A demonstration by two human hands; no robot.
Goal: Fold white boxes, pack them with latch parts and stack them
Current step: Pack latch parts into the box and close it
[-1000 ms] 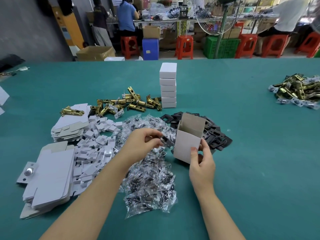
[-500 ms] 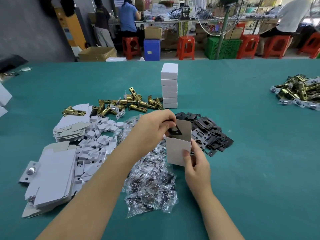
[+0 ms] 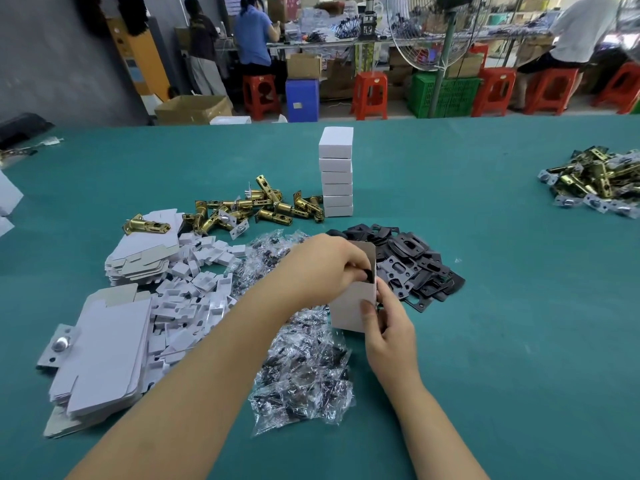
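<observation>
On the green table (image 3: 485, 341), straight in front of me, my right hand (image 3: 389, 336) grips the open white box (image 3: 349, 306) by its near right edge, thumb on the front panel and fingers behind. I hold it upright with the mouth up, so that parts can drop in and do not fall out. My left hand (image 3: 322, 266) is over this mouth, its fingers curled around a black plate (image 3: 367, 273), which I pinch and push down into the box. The plate is already half inside; how deep it sits I cannot tell.

The supplies lie around me within easy reach, each kind in its own heap. The black plates (image 3: 414, 268) are just beyond the box at 1 o'clock, the nearest heap. The clear bags of screws (image 3: 304, 368) lie beneath my left forearm, toward 6 o'clock. The small white inserts (image 3: 197, 289) are at 9 o'clock, with the flat box blanks (image 3: 104, 358) farther toward 8 o'clock. The brass latches (image 3: 256, 207) are at 11 o'clock, and the stack of finished boxes (image 3: 336, 173) stands at 12 o'clock, well apart from my hands so I will not knock it over. A second heap of latches (image 3: 595, 181) lies far away at 2 o'clock. I judge this box still needs a latch before closing.
</observation>
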